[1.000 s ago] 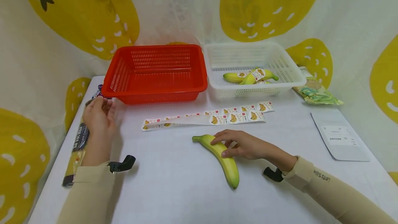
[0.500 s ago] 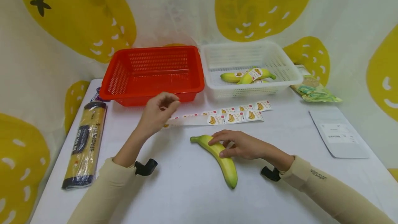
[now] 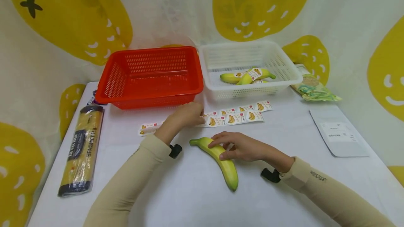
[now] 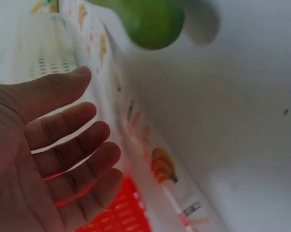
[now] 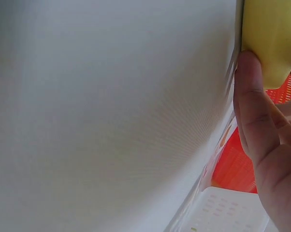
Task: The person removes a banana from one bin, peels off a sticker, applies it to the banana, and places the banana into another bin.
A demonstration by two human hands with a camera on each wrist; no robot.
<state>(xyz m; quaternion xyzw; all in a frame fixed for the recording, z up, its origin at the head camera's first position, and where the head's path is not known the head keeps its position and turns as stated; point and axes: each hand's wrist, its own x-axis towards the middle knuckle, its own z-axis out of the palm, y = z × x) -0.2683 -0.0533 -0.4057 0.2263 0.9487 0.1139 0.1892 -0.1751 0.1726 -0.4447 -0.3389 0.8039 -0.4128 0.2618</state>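
Observation:
A yellow banana with a green stem [image 3: 229,173] lies on the white table in the head view. My right hand [image 3: 245,147] holds it around the middle, thumb on the near side and fingers over the top. The right wrist view shows fingertips [image 5: 249,72] against the banana's yellow skin. Over a folded strip of banana stickers [image 3: 238,118] reaches my left hand [image 3: 187,114], hiding part of the strip. In the left wrist view its fingers [image 4: 82,162] are loosely bent with nothing between them, close to the strip. The banana's green end [image 4: 152,26] shows at the top there.
Behind the strip stand a red basket [image 3: 153,97] and a white basket [image 3: 217,88] with several stickered bananas [image 3: 254,75]. A spaghetti pack [image 3: 81,151] lies at left. On the right are a green-patterned bag [image 3: 315,88] and a grey-white labelled pouch [image 3: 338,134].
My left hand has swung from beside the spaghetti pack rightward across the table and down to the sticker strip. My right hand has kept its hold on the banana, which stays in place.

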